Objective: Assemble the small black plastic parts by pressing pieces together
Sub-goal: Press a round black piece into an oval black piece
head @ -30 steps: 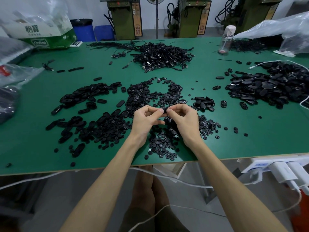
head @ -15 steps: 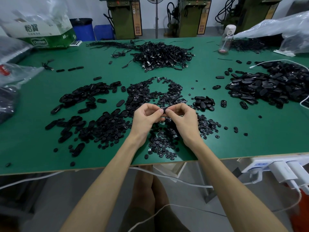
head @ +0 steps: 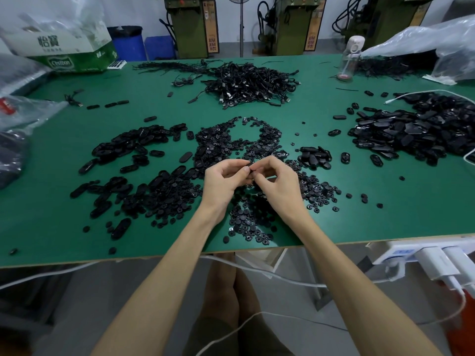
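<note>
L hand (head: pixel 226 183) & R hand (head: pixel 277 186) meet fingertip to fingertip just above the table (head: pixel 385 214). Both are curled and pinching one small black part (head: pixel 252 171) between thumbs & forefingers. My fingers hide most of it, so I can't tell if the 2 pieces are fully seated.

I hold it up off the piles, dead centre in front of me, b/c the squeeze needs thumbs opposing fingers from both sides. Wrists angle inward so the force goes straight through the part, not sideways, I'd say.

Layout is for short reaches. The discs (head: pixel 246 224) lie right under my hands. The ovals (head: pixel 123 150) spread to the L, near enough to grab w/o leaning. The big heap (head: pixel 411 134) sits well apart on the R, prob. so those don't mix w/ loose stock, though that's my guess. The cables (head: pixel 246 80) are at the back, out of the way, not needed for this step as far as I can judge.

Risk: the part is tiny & slick-looking, and an off-axis pinch could pop it into the discs.
</note>
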`<state>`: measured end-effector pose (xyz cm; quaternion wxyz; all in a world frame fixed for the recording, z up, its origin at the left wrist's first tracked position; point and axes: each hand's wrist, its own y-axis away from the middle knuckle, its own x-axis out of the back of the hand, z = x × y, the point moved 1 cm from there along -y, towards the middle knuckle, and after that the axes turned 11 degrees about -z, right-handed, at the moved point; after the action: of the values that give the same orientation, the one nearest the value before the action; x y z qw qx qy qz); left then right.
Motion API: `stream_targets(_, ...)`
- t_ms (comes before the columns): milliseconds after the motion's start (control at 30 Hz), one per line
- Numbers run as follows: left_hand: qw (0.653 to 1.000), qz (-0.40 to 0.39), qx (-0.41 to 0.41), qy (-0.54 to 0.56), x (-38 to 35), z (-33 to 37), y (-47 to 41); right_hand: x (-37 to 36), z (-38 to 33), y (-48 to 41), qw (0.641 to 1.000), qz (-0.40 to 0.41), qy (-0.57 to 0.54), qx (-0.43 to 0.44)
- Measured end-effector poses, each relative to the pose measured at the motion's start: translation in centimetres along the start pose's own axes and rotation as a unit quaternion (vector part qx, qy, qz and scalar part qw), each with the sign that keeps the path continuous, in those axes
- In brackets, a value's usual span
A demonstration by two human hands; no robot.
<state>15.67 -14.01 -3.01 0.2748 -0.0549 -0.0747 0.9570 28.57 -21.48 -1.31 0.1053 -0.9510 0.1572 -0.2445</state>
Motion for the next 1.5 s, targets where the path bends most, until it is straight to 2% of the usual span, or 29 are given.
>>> stream_targets(633,0.999,0.028,0.019,-0.018,-0.13,0.24,0.13,-0.28,0.28,-0.17,0.999,0.002,0.027,0.019)
stream_targets(800,0.999,0.003,0.02,-0.032,-0.32,0.5,0.25,-0.03,0.6,-0.35,0.999,0.047,-0.019,-0.011)
stream_targets(967,0.999,-0.009,0.018,-0.048,-0.49,0.61,0.35,-0.05,0.62,-0.41,0.999,0.02,-0.003,-0.025)
stream_targets(1300,0.998,-0.016,0.019,-0.05,-0.44,0.78,0.46,0.37,-0.15,0.1,1.0,0.018,-0.006,0.005)
stream_targets(1500,0.997,-0.002,0.016,-0.071,-0.32,0.8,0.5,0.15,-0.22,0.27,0.999,0.015,0.032,0.033)
